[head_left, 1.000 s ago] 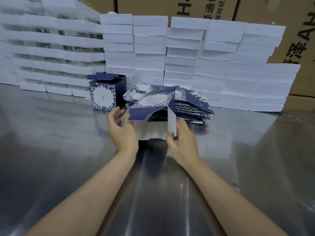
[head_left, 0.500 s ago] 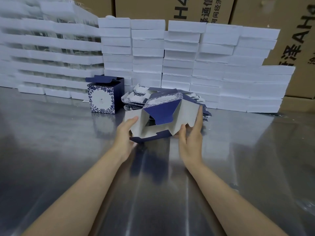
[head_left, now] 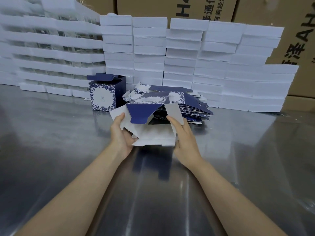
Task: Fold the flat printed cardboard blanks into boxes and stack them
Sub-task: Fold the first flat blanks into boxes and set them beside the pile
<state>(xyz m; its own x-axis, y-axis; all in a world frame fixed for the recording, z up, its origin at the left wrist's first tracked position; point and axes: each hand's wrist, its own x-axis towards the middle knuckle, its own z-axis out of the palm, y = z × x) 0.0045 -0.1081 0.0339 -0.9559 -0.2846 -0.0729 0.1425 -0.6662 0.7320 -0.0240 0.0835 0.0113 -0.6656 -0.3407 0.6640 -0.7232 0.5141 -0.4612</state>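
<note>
Both hands hold a half-folded blue-and-white box blank (head_left: pixel 150 123) above the near middle of the steel table (head_left: pixel 51 142): the left hand (head_left: pixel 121 137) grips its left flap, the right hand (head_left: pixel 185 140) its right side. Just beyond lies the pile of flat blanks (head_left: pixel 190 108), with one finished box (head_left: pixel 104 96) standing to its left.

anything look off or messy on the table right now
Nothing looks damaged or spilled. The pile of flat blanks is fanned out unevenly rather than squared, and the finished box stands with its top flaps open.

one folded navy floral cardboard box (head_left: pixel 105 95) far left, one half-folded navy cardboard blank (head_left: pixel 150 120) near, one pile of flat blanks (head_left: pixel 192 108), two bare hands, white foam slabs (head_left: pixel 184 53) uncountable.
</note>
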